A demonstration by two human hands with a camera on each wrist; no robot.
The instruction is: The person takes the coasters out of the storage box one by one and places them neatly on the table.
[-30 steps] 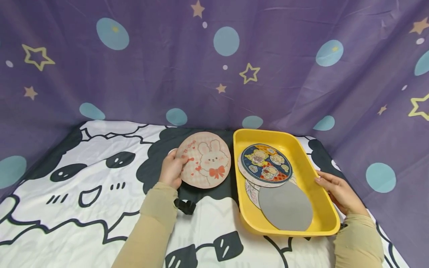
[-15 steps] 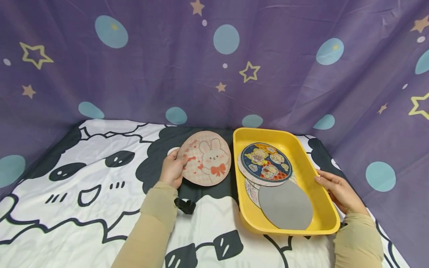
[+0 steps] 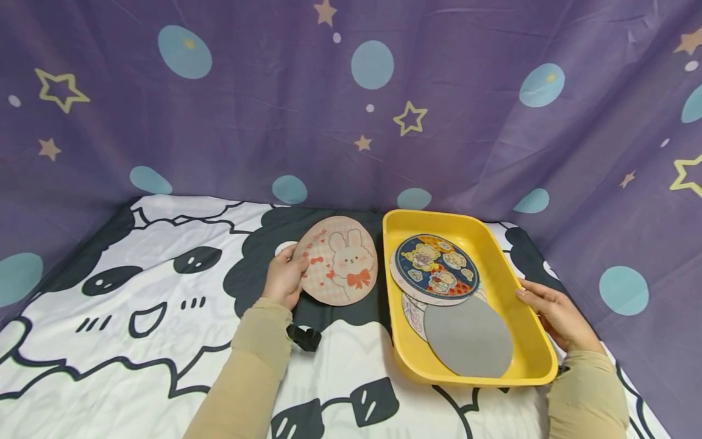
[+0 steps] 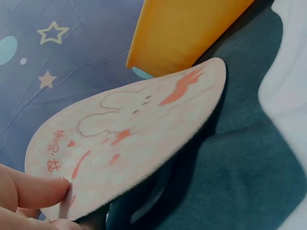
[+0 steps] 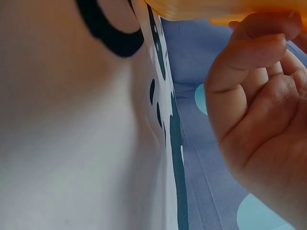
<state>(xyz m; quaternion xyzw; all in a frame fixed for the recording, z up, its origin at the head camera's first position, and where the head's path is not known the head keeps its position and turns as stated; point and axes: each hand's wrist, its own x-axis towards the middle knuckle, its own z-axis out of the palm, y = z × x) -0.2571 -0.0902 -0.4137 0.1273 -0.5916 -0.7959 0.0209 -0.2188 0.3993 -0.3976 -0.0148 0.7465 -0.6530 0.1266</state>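
My left hand (image 3: 285, 277) pinches the left edge of a thin round pink mouse pad (image 3: 345, 262) printed with a white rabbit, a red bow and hearts. Its sides bow a little, and it is tilted above the cloth left of the yellow tray (image 3: 534, 366). In the left wrist view the thumb lies on the pad's printed face. My right hand (image 3: 559, 314) grips the tray's right rim; in the right wrist view its curled fingers (image 5: 225, 91) meet the tray's outer side. Inside the tray a dark blue cartoon pad (image 3: 422, 274) overlaps a grey pad (image 3: 468, 338), with other pads partly hidden beneath.
A white and black cartoon cloth (image 3: 164, 378) covers the table. Behind it hangs a purple curtain (image 3: 307, 110) with stars and blue spots. A small black strap piece (image 3: 304, 338) shows at my left wrist.
The rabbit pad has gone from round and flat to slightly bowed and narrower, still in my left hand. My right hand and the tray stay in place.
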